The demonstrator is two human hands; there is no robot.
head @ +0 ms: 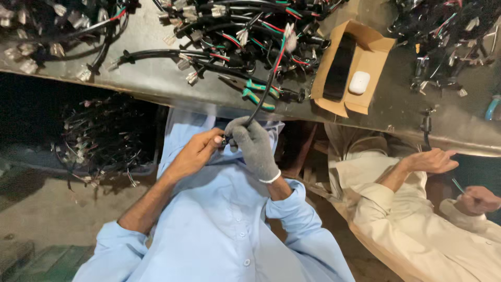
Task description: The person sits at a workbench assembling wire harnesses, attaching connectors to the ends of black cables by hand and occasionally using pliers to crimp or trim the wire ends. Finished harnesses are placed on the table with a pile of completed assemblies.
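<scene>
My gloved right hand [254, 146] is fisted round the black cable [264, 96] over my lap, below the table [156, 78] edge; my bare left hand [195, 153] pinches its end. Pliers [254, 92] lie above.

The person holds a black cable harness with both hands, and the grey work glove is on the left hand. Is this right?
Not quite. The head view shows the grey work glove on the right hand; the left hand is bare. Both hands do hold the black cable harness.
</scene>
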